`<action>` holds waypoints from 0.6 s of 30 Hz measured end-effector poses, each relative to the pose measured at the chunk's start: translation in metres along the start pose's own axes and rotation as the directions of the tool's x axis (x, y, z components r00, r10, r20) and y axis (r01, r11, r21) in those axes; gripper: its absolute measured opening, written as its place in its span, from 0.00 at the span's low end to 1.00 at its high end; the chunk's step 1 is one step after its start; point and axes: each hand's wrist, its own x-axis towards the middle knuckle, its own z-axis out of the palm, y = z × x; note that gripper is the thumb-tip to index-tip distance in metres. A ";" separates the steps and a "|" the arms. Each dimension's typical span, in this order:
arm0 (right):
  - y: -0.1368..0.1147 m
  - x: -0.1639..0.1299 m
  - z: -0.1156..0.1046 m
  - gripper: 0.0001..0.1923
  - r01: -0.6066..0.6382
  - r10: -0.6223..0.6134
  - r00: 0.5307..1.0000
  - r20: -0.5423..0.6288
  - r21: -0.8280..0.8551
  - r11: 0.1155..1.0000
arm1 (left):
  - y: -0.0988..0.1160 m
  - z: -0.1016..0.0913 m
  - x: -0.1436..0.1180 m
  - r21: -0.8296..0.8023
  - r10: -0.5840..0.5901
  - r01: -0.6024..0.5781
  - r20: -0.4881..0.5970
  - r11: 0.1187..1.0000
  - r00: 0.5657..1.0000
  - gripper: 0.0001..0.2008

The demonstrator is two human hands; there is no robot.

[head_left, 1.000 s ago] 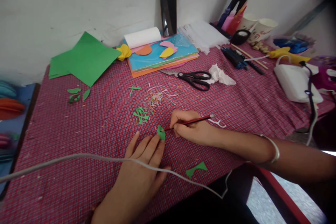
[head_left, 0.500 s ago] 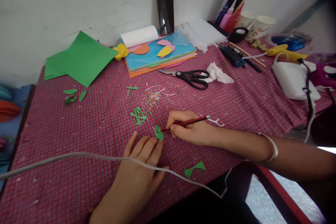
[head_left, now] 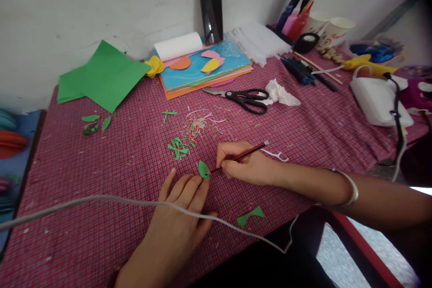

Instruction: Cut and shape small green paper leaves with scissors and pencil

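Green paper cut to a small leaf shape [head_left: 203, 169] lies flat on the red checked tablecloth [head_left: 101, 180], near the front edge of the table. The left hand [head_left: 178, 220] rests palm down and open on the cloth, its fingertips [head_left: 202, 183] pressing the leaf's near edge. The right hand [head_left: 245, 164] is closed around a thin red pencil [head_left: 241, 156], whose tip touches the leaf's right side. A grey cable [head_left: 101, 201] crosses over the left hand. A green bow-shaped paper offcut [head_left: 250, 216] lies near the table edge, well apart from the leaf. Black-handled scissors [head_left: 245, 97] sit farther back beside a crumpled white tissue [head_left: 280, 94], and 1 stack of coloured paper sheets [head_left: 205, 69] lies by the wall.
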 end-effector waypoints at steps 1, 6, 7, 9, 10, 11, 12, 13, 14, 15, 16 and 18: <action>-0.001 0.000 0.000 0.09 -0.002 0.002 1.000 0.004 -0.011 1.000 | 0.000 0.000 0.000 0.001 0.001 -0.001 0.001 1.000 1.000 0.19; -0.004 -0.002 0.001 0.07 -0.054 0.055 0.998 0.037 -0.007 0.999 | 0.001 0.001 0.001 0.006 0.018 -0.018 0.012 1.000 1.000 0.20; -0.003 -0.002 0.001 0.06 -0.067 0.066 0.998 0.024 0.044 0.997 | 0.001 0.000 0.001 0.005 0.018 -0.018 0.012 1.000 1.000 0.20; 0.000 0.000 -0.001 0.05 -0.075 0.081 0.996 -0.022 0.192 0.978 | -0.002 -0.003 0.001 -0.025 0.023 -0.022 0.020 0.999 1.000 0.21; 0.003 0.002 -0.003 0.05 -0.069 0.086 0.995 -0.050 0.273 0.960 | -0.004 -0.005 0.001 -0.068 0.024 -0.023 0.016 0.997 1.000 0.19; 0.005 0.003 -0.005 0.05 -0.058 0.090 0.993 -0.077 0.348 0.936 | -0.008 -0.007 0.001 -0.125 0.012 -0.012 -0.005 0.992 1.000 0.16; 0.007 0.005 -0.006 0.04 -0.044 0.094 0.990 -0.102 0.415 0.909 | -0.012 -0.009 0.002 -0.184 -0.017 0.008 -0.045 0.983 0.999 0.12; 0.009 0.007 -0.008 0.04 -0.030 0.101 0.987 -0.124 0.475 0.880 | -0.016 -0.010 0.002 -0.234 -0.067 0.042 -0.096 0.971 0.993 0.07; 0.010 0.009 -0.010 0.04 -0.018 0.108 0.984 -0.142 0.522 0.852 | -0.020 -0.011 0.004 -0.268 -0.133 0.087 -0.158 0.960 0.979 0.04; 0.010 0.010 -0.011 0.04 -0.009 0.113 0.981 -0.155 0.554 0.832 | -0.024 -0.011 0.006 -0.280 -0.199 0.136 -0.211 0.950 0.957 0.03; 0.009 0.012 -0.012 0.05 -0.003 0.117 0.980 -0.163 0.571 0.821 | -0.027 -0.010 0.008 -0.267 -0.246 0.178 -0.245 0.947 0.938 0.03; 0.007 0.014 -0.014 0.05 0.007 0.112 0.979 -0.172 0.572 0.820 | -0.029 -0.005 0.014 -0.175 -0.245 0.205 -0.246 0.963 0.938 0.09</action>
